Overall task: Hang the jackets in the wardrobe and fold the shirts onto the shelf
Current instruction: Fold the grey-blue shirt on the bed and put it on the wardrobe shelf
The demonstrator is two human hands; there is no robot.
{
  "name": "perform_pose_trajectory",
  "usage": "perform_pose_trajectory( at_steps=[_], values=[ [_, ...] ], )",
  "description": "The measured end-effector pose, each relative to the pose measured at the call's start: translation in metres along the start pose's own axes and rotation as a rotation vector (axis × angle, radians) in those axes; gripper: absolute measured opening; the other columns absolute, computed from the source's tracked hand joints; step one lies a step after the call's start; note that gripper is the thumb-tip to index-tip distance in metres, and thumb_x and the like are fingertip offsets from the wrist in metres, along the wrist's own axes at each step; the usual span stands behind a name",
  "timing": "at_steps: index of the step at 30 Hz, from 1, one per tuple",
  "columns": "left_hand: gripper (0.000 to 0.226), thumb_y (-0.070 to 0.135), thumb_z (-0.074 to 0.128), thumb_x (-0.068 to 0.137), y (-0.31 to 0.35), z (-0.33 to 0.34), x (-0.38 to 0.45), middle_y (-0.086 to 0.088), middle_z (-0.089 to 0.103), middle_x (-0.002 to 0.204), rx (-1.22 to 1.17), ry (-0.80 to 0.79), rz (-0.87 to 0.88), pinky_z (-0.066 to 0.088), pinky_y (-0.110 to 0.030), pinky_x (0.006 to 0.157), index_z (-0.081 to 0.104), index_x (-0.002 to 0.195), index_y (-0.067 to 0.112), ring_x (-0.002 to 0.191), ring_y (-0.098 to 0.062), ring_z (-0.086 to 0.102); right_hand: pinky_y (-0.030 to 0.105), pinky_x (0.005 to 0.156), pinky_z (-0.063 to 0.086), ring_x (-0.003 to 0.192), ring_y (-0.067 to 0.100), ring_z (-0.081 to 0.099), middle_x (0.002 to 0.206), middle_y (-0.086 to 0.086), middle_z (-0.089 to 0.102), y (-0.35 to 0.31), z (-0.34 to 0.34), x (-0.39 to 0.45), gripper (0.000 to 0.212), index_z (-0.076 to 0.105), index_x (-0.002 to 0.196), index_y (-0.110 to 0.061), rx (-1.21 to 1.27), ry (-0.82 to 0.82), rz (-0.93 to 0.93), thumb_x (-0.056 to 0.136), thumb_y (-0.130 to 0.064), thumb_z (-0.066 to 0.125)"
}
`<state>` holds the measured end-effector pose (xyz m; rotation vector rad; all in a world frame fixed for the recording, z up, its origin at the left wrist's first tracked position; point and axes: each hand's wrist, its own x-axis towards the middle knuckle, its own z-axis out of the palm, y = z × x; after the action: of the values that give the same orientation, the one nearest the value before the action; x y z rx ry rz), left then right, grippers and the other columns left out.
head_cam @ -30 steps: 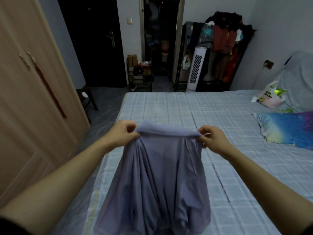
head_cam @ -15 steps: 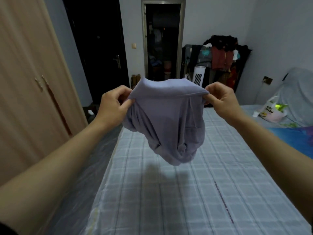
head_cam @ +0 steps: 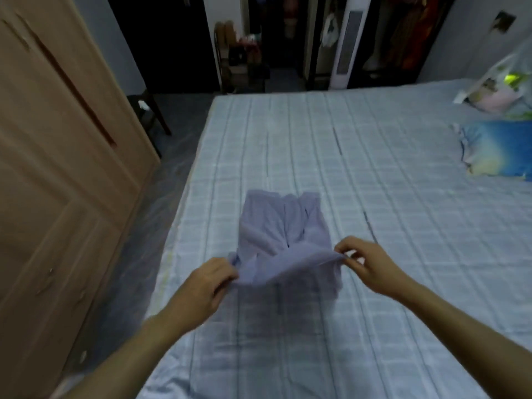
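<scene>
Lilac shirt lies half on the bed, left hand and right hand pinching its near edge, probably the shoulders: lower evenly, smooth flat

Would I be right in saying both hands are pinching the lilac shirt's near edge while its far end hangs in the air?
Not quite: the head view shows the lilac shirt's far end lying on the bed. The left hand and right hand do pinch its near edge.

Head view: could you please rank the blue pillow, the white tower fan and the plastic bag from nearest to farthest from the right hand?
From the right hand:
1. Blue pillow, on the bed, right.
2. Plastic bag, beyond the pillow, at the bed's far right corner.
3. White tower fan, on the floor past the bed.
</scene>
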<state>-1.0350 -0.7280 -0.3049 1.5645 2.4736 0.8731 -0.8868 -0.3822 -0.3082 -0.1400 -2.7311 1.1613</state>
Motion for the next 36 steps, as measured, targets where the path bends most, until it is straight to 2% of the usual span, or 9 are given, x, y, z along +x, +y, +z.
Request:
perform_pose_trajectory(
  at_steps=[4, 9, 12, 16, 18, 22, 27, 32, 36],
  values=[
    [0.016, 0.009, 0.054, 0.088, -0.013, 0.073, -0.092, -0.003, 0.061, 0.098, -0.024, -0.253, -0.037, 0.053, -0.030, 0.072, 0.066, 0.095, 0.016, 0.085, -0.021, 0.063, 0.029, 0.076, 0.049, 0.081, 0.016, 0.060, 0.093, 0.002, 0.064, 0.026, 0.089, -0.088, 0.014, 0.066, 0.096, -0.006, -0.050, -0.129, 0.052, 0.089, 0.005, 0.061],
    [0.054, 0.057, 0.019, 0.083, -0.030, 0.163, -0.199, 0.014, 0.055, 0.120, -0.150, -0.358, -0.236, 0.038, -0.017, 0.094, 0.059, 0.111, 0.033, 0.107, -0.004, 0.053, 0.040, 0.077, 0.053, 0.088, 0.019, 0.056, 0.097, 0.004, 0.062, 0.039, 0.186, -0.177, 0.011, 0.065, 0.093, -0.011, -0.065, -0.222, 0.050, 0.094, -0.007, 0.055],
    [0.009, 0.034, 0.050, 0.095, -0.040, 0.197, -0.225, 0.013, 0.060, 0.094, -0.115, -0.447, -0.217, 0.047, -0.026, 0.090, 0.056, 0.088, 0.031, 0.092, -0.002, 0.060, 0.038, 0.086, 0.054, 0.103, 0.024, 0.062, 0.112, 0.006, 0.064, 0.048, 0.230, -0.210, 0.018, 0.068, 0.100, -0.008, -0.093, -0.263, 0.071, 0.089, 0.000, 0.056],
    [0.032, 0.023, 0.042, 0.096, -0.064, 0.213, -0.241, 0.003, 0.069, 0.112, -0.065, -0.323, -0.004, 0.052, -0.021, 0.081, 0.074, 0.102, 0.024, 0.101, -0.013, 0.065, 0.027, 0.104, 0.045, 0.129, 0.015, 0.052, 0.139, 0.007, 0.053, 0.068, 0.257, -0.235, 0.052, 0.064, 0.124, -0.008, -0.058, -0.260, 0.114, 0.079, 0.015, 0.050],
    [0.030, 0.033, 0.042, 0.098, -0.084, 0.212, -0.232, 0.000, 0.067, 0.116, -0.105, -0.170, -0.074, 0.049, -0.024, 0.088, 0.066, 0.115, 0.025, 0.103, -0.017, 0.064, 0.026, 0.099, 0.047, 0.120, 0.016, 0.057, 0.132, 0.002, 0.057, 0.086, 0.254, -0.228, 0.054, 0.063, 0.123, -0.016, -0.071, -0.154, 0.180, 0.079, 0.012, 0.049],
    [0.038, 0.039, 0.043, 0.092, -0.138, 0.203, -0.183, -0.006, 0.064, 0.102, 0.032, 0.043, -0.345, 0.042, -0.027, 0.081, 0.066, 0.108, 0.014, 0.091, -0.025, 0.058, 0.026, 0.089, 0.045, 0.109, 0.028, 0.060, 0.124, 0.008, 0.057, 0.130, 0.242, -0.192, 0.045, 0.055, 0.128, -0.018, -0.239, 0.081, 0.408, 0.089, 0.005, 0.056],
    [0.045, 0.045, 0.043, 0.088, -0.164, 0.219, -0.128, -0.012, 0.057, 0.120, 0.187, -0.100, -0.432, 0.053, -0.047, 0.079, 0.063, 0.117, 0.018, 0.101, -0.035, 0.054, 0.046, 0.088, 0.048, 0.108, 0.036, 0.053, 0.123, 0.017, 0.055, 0.159, 0.250, -0.141, 0.040, 0.050, 0.133, -0.009, -0.386, 0.023, 0.494, 0.094, -0.018, 0.057],
    [0.066, 0.050, 0.054, 0.082, -0.183, 0.231, -0.095, -0.019, 0.054, 0.130, 0.151, -0.084, -0.724, 0.045, -0.050, 0.094, 0.047, 0.136, 0.013, 0.114, -0.039, 0.051, 0.032, 0.072, 0.042, 0.090, 0.029, 0.055, 0.111, 0.019, 0.060, 0.182, 0.245, -0.094, 0.045, 0.048, 0.128, 0.001, -0.224, 0.156, 0.645, 0.092, -0.021, 0.063],
    [0.041, 0.037, 0.069, 0.084, -0.199, 0.232, -0.072, -0.019, 0.061, 0.104, 0.247, -0.062, -0.832, 0.047, -0.045, 0.074, 0.054, 0.108, 0.008, 0.095, -0.039, 0.058, 0.015, 0.056, 0.033, 0.064, 0.002, 0.046, 0.077, -0.005, 0.058, 0.199, 0.241, -0.070, 0.039, 0.058, 0.118, -0.004, -0.105, 0.222, 0.756, 0.085, -0.020, 0.071]
  ],
)
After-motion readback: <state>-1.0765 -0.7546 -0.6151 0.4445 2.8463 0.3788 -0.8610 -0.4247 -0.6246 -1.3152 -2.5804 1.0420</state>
